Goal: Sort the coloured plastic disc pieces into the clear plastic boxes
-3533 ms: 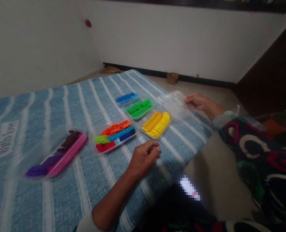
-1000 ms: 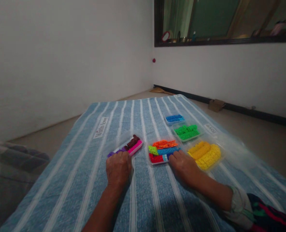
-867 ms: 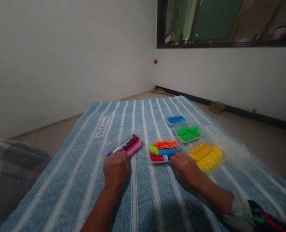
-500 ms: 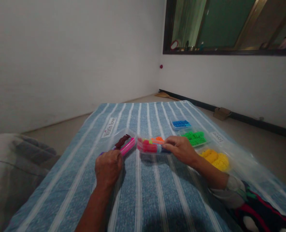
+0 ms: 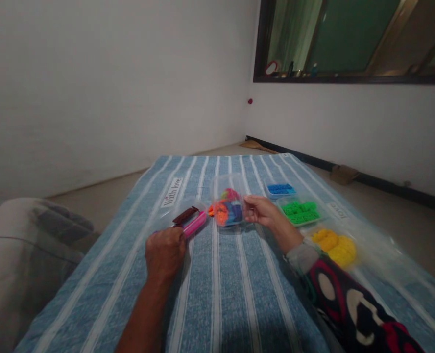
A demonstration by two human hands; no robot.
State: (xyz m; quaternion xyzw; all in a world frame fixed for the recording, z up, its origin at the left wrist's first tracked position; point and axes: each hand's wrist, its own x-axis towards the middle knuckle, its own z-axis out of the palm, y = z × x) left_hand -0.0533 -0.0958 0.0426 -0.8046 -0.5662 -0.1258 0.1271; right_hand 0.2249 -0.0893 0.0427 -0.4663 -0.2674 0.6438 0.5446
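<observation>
My left hand (image 5: 165, 252) is closed at the near edge of a clear plastic box (image 5: 165, 215); its fingertips are hidden from me. In that box lie a dark brown piece (image 5: 185, 215) and a long bright pink piece (image 5: 195, 224). My right hand (image 5: 261, 212) grips the right side of a second clear plastic box (image 5: 217, 184), which is tilted up. Orange (image 5: 220, 213), pink (image 5: 230, 194) and dark blue pieces (image 5: 235, 212) sit inside it. Some orange shows at its left edge, close to the first box.
To the right stand clear boxes with blue (image 5: 280, 189), green (image 5: 300, 212) and yellow pieces (image 5: 335, 247). A blue-and-white striped cloth (image 5: 199, 304) covers the table. Pale fabric (image 5: 22, 264) bulges at the left edge. Walls and a window (image 5: 346, 39) lie beyond.
The box in my right hand has turned from lying lengthwise to tilted up, showing its contents. My right hand has shifted slightly left and up. My left hand has stayed in place.
</observation>
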